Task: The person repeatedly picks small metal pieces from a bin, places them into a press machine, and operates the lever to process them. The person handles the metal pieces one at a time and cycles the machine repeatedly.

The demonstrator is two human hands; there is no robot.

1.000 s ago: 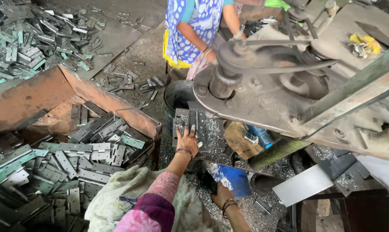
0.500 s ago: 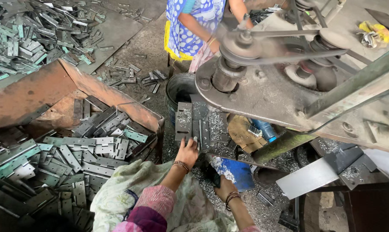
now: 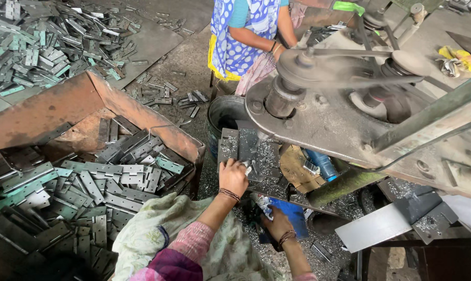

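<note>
Under the press, left hand [image 3: 233,177] closed on metal plate [image 3: 247,147]

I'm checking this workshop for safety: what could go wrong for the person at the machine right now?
1. The left hand rests on metal plates just below the spinning pulley and belt, both unguarded; fingers or a sleeve could get caught.
2. Both hands are bare among metal shavings; cuts seem likely.
3. The right hand by the blue piece works low under the machine, where sight looks limited.
</note>
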